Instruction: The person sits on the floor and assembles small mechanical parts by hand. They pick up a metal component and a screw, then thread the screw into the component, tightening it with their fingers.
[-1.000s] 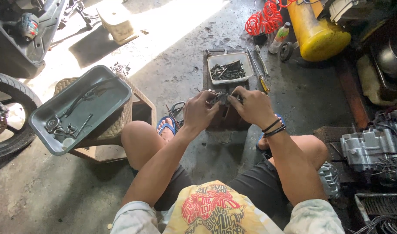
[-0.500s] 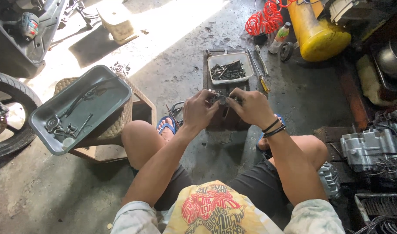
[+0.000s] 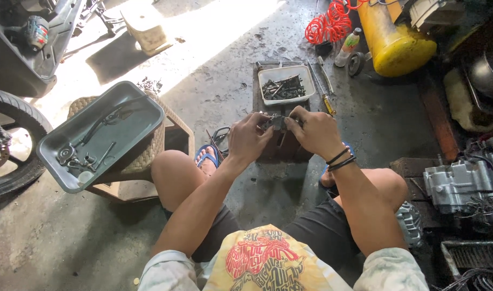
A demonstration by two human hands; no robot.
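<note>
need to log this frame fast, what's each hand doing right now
Left hand: fingers closed on the small dark metal part.
Right hand: fingers closed on the same part from the other side.

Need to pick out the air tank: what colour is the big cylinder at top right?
Yellow. The tank lies on the floor beside a red coiled hose; head view.

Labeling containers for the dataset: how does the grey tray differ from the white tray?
The grey tray is larger, tilted on a woven stool, holding a few long tools; the white tray is smaller, lies flat on a dark block ahead of both hands, packed with dark bolts. Both are open, rectangular, round-cornered, and untouched.
</note>
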